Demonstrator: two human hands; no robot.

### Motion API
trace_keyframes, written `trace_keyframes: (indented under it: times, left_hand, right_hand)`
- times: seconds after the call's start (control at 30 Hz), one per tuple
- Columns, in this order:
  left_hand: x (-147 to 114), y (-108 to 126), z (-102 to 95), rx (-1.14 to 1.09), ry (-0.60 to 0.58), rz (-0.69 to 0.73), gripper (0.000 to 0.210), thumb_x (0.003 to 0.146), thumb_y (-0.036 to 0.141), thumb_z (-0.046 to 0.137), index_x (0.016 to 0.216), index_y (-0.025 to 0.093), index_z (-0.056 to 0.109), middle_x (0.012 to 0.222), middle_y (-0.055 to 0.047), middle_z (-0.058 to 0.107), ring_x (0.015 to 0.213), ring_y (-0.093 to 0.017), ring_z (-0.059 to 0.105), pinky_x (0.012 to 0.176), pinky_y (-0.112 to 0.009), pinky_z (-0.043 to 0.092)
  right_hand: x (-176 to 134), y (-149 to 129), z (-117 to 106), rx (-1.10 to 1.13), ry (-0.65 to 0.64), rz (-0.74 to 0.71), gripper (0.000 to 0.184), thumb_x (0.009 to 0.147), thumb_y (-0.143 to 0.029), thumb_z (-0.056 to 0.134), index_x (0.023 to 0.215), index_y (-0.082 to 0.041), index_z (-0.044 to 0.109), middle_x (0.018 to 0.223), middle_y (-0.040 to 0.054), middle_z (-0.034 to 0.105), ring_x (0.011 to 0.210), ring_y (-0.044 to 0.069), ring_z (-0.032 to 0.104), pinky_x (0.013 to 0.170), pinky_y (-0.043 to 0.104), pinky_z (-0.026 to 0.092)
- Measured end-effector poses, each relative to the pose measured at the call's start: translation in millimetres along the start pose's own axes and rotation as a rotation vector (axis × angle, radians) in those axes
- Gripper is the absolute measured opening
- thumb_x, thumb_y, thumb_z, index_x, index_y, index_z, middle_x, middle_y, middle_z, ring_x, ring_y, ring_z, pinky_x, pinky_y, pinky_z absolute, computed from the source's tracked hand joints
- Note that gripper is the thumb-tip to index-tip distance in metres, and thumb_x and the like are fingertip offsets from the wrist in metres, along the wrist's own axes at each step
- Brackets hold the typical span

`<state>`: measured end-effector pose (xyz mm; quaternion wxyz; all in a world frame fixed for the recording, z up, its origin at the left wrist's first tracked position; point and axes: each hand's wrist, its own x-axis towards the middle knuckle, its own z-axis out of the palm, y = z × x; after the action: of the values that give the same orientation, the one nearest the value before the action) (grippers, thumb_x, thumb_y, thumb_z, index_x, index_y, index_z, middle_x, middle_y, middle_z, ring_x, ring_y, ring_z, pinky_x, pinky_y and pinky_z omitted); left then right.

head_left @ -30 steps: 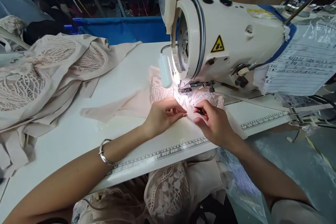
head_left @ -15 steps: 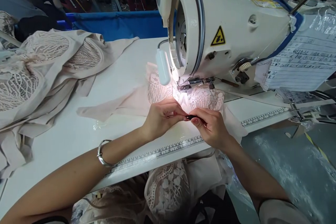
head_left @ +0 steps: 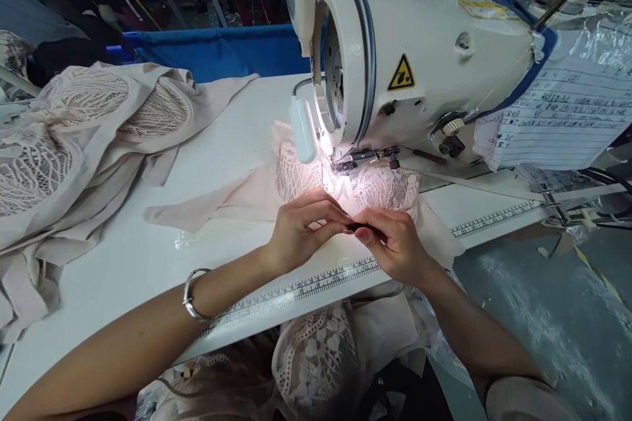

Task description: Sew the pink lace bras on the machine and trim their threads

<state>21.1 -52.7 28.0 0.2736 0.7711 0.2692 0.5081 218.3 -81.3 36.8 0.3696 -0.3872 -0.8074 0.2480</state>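
Observation:
Fingertips of my left hand [head_left: 309, 230] and my right hand [head_left: 395, 241] meet just in front of the sewing machine's needle area. Both pinch a small black object [head_left: 353, 227], mostly covered by the fingers, so its kind is unclear. Behind the hands, a pale pink lace bra [head_left: 388, 187] lies under the presser foot [head_left: 344, 166], lit by the machine's lamp. One of its fabric wings [head_left: 217, 200] stretches left across the table.
The white sewing machine [head_left: 429, 52] fills the upper right. Several beige lace bras [head_left: 99, 105] are heaped at left, and more lace pieces [head_left: 316, 355] lie below the table edge. A measuring tape [head_left: 316, 286] runs along the front edge. Handwritten paper [head_left: 567, 118] hangs at right.
Both hands stay close together and have shifted only slightly, and less of the black object shows between the fingers. The bra keeps its place under the machine.

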Motion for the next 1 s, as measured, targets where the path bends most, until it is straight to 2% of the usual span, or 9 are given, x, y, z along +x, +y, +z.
trace_keyframes:
  times: [0.37, 0.67, 1.0]
  left_hand:
    - [1.0, 0.6, -0.6, 0.001, -0.002, -0.006, 0.012, 0.092, 0.024, 0.073, 0.08, 0.019, 0.074, 0.077, -0.001, 0.074, 0.07, -0.011, 0.068, 0.063, -0.023, 0.056]
    - [1.4, 1.0, -1.0, 0.011, -0.006, -0.022, 0.013, 0.091, 0.026, 0.074, 0.079, 0.02, 0.075, 0.077, 0.0, 0.074, 0.07, -0.011, 0.069, 0.065, -0.024, 0.058]
    - [-0.8, -2.5, 0.3, 0.034, 0.008, 0.087, 0.007, 0.089, 0.016, 0.075, 0.083, 0.018, 0.073, 0.078, -0.001, 0.074, 0.072, -0.011, 0.068, 0.067, -0.024, 0.055]
  right_hand:
    - [-0.3, 0.2, 3.7, 0.149, -0.007, 0.093, 0.027, 0.102, -0.037, 0.052, 0.088, -0.019, 0.066, 0.065, -0.0032, 0.057, 0.055, 0.01, 0.047, 0.054, 0.023, 0.035]
    - [-1.8, 0.5, 0.1, 0.158, -0.032, 0.109, 0.028, 0.103, -0.038, 0.051, 0.089, -0.019, 0.067, 0.07, -0.0019, 0.061, 0.059, 0.011, 0.05, 0.057, 0.024, 0.037]
    - [-1.4, -1.6, 0.9, 0.233, -0.083, 0.184, 0.027, 0.102, -0.035, 0.051, 0.087, -0.018, 0.066, 0.067, -0.0028, 0.056, 0.058, 0.01, 0.048, 0.056, 0.024, 0.036]
